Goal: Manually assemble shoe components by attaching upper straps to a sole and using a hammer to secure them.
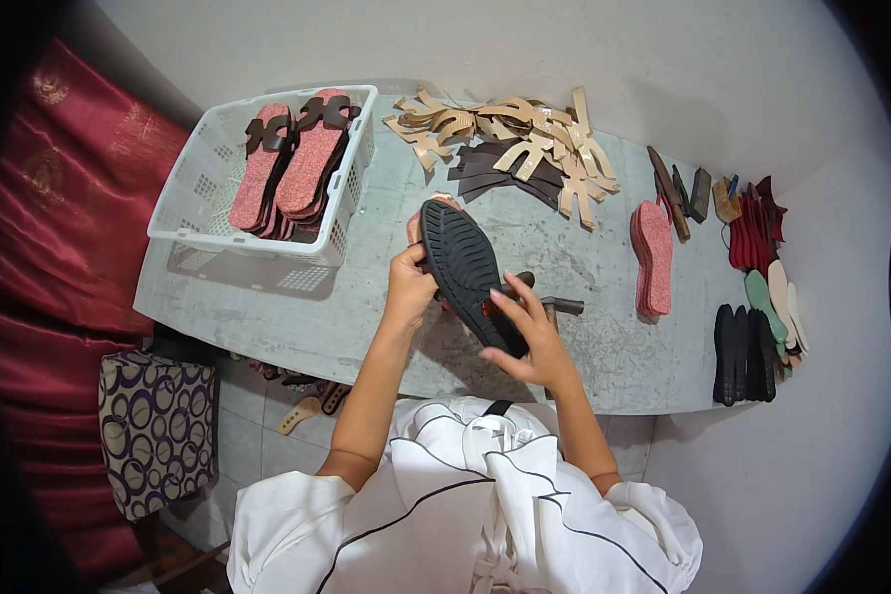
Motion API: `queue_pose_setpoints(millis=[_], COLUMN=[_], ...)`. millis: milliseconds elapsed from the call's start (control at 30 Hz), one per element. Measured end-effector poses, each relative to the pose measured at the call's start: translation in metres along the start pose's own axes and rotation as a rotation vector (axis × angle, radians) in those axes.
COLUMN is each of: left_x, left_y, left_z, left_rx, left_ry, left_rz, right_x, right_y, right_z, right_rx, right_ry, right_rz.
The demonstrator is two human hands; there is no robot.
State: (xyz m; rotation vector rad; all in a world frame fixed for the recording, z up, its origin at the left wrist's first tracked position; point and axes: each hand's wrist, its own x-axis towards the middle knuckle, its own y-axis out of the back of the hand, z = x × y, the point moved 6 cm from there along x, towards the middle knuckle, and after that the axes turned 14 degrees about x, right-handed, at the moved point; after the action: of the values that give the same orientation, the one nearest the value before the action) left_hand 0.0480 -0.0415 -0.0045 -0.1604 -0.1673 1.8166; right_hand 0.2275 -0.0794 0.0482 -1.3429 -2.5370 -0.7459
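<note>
Above the near middle of the table I hold a sandal (457,259), its black ridged outsole turned up toward me. A strip of pink shows along its far left edge. My left hand (409,287) is closed around that left edge, thumb on the side of the sole. My right hand (531,335) rests against the heel half with fingers spread and thumb apart, near a small red spot on the sole. Just behind the right hand is a dark tool (564,306), partly hidden, so its kind is unclear.
A white plastic basket (339,213) with pink-topped sandals stands at the left. Cut beige straps (535,124) and dark brown pieces (500,176) lie at the back. To the right are stacked pink insoles (653,259), hand tools (671,193) and black soles (741,351).
</note>
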Motion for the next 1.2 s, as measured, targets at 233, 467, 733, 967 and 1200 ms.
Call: queue_pose_setpoints(millis=[233,467,733,967,1200], left_x=[-0.003,-0.017,-0.028,-0.029,-0.026], left_y=[-0.019,-0.024,-0.023,-0.025,-0.033], left_z=[0.012,0.042,0.055,0.062,0.073], left_rx=[0.040,0.257,0.375,-0.074,0.305], left_ry=[0.011,-0.306,-0.449,-0.529,-0.563], left_rz=[-0.173,-0.217,-0.063,-0.139,-0.050], right_x=[0.039,0.036,0.035,0.036,0.035], right_y=[0.005,-0.001,-0.001,-0.004,0.000], right_z=[0.015,0.018,-0.001,-0.013,-0.014], right_rx=[0.157,0.515,0.573,0.604,0.516], right_ry=[0.020,-0.001,0.031,0.014,0.067], right_rz=[0.188,0.234,0.256,0.270,0.272])
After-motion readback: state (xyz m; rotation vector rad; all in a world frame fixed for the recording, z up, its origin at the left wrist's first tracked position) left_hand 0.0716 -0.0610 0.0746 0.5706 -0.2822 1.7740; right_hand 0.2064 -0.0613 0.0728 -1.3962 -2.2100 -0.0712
